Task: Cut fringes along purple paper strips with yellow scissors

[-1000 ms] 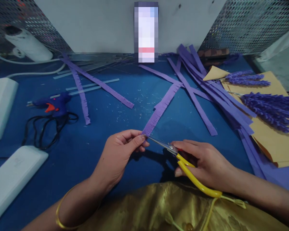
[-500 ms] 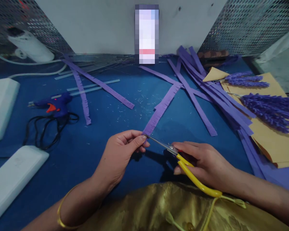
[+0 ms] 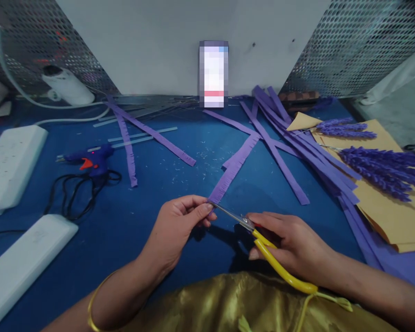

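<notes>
My left hand (image 3: 181, 226) pinches the near end of a purple paper strip (image 3: 233, 167) between thumb and fingers. Small cuts fringe the strip's edge, and it stretches away over the blue table (image 3: 166, 193). My right hand (image 3: 290, 240) grips yellow-handled scissors (image 3: 280, 267). Their blades point left and look almost closed, with the tips at the strip right by my left thumb. Part of the right fingers is hidden behind the scissors. Beyond my hands, another fringed strip (image 3: 126, 147) and a plain purple strip (image 3: 276, 157) lie on the table.
At left are a blue glue gun (image 3: 90, 159) with a black cord and white power strips (image 3: 14, 166). Purple lavender-like stems (image 3: 383, 168) rest on tan paper (image 3: 394, 216) at right, beside a bundle of strips (image 3: 307, 147). A phone (image 3: 213, 76) leans against the back panel.
The camera view has tipped upward, so the scene sits lower in the picture. My hands keep the same hold on the strip and scissors, with little other visible movement.
</notes>
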Action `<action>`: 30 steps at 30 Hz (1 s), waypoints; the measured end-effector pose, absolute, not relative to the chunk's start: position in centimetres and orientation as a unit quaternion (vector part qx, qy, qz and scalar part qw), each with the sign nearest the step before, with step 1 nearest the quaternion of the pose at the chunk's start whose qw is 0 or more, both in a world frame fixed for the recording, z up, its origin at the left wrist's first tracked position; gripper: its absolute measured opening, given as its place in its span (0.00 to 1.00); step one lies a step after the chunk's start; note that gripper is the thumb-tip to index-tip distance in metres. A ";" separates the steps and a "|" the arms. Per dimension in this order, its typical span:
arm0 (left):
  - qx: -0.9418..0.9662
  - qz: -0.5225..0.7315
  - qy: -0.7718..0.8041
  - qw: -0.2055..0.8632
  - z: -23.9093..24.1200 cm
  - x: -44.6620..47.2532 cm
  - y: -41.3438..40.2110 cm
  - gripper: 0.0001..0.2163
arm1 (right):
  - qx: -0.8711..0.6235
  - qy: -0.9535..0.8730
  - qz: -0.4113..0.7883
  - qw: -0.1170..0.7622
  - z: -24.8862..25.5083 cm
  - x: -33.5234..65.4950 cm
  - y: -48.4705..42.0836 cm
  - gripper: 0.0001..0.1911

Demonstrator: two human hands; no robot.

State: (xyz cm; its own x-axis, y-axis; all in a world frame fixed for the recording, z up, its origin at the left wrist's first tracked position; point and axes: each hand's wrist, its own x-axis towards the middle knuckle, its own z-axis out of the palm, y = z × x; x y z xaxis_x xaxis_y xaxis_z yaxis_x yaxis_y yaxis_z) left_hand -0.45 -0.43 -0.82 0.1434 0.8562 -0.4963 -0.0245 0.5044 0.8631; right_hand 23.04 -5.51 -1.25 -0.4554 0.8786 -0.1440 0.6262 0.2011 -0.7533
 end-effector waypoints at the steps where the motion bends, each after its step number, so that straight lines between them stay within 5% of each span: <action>1: 0.370 0.333 0.562 0.660 -0.8 -0.4 -0.4 0.04 | -0.496 -0.758 0.391 0.163 -1.2 23.0 -5.5 0.25; 11: 0.362 0.319 0.534 0.694 -1.2 -0.8 -0.3 0.05 | -0.490 -0.747 0.415 0.172 -1.5 23.3 -5.5 0.19; 30: 0.368 0.332 0.557 0.667 -1.0 -0.5 -0.4 0.05 | -0.515 -0.733 0.412 0.164 -1.2 23.1 -5.3 0.22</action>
